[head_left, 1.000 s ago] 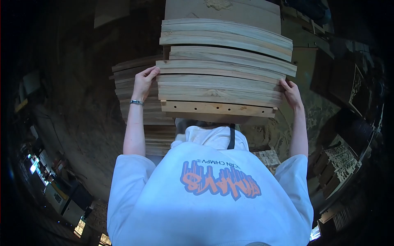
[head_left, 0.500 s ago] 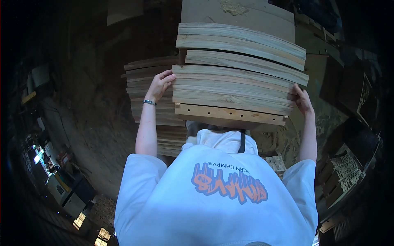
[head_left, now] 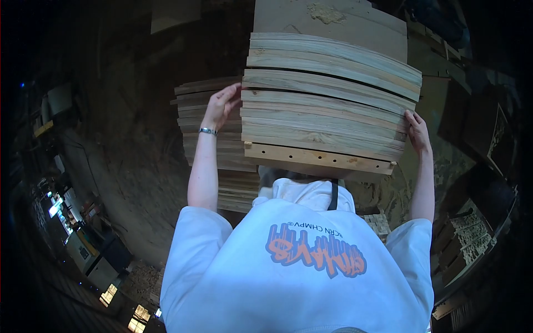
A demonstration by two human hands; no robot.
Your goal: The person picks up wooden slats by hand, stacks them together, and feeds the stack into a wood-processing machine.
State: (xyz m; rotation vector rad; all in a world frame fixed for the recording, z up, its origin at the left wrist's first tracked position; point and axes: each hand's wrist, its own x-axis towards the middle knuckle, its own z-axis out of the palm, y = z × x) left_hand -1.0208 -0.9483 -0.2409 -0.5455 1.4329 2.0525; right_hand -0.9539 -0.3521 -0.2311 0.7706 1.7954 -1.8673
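Observation:
Several long wooden boards lie side by side in front of me, their ends forming two uneven edges. My left hand, with a bracelet at the wrist, has its fingers extended against the left ends of the middle boards. At the opposite side, the fingers of my right hand rest on the board ends, thumb apart and palm not closed round anything. Closest to my body runs a wooden strip with a row of dark holes. Some fingertips are hidden behind the boards.
Beyond the boards is a flat panel with a sawdust heap. Darker stacked boards stand lower at the left. Small wooden blocks and a bin of wood pieces are at the right.
The middle boards have slid left, so their ends sit nearer in line with the others. Both hands have shifted slightly away from my body along the ends. The view has moved a little.

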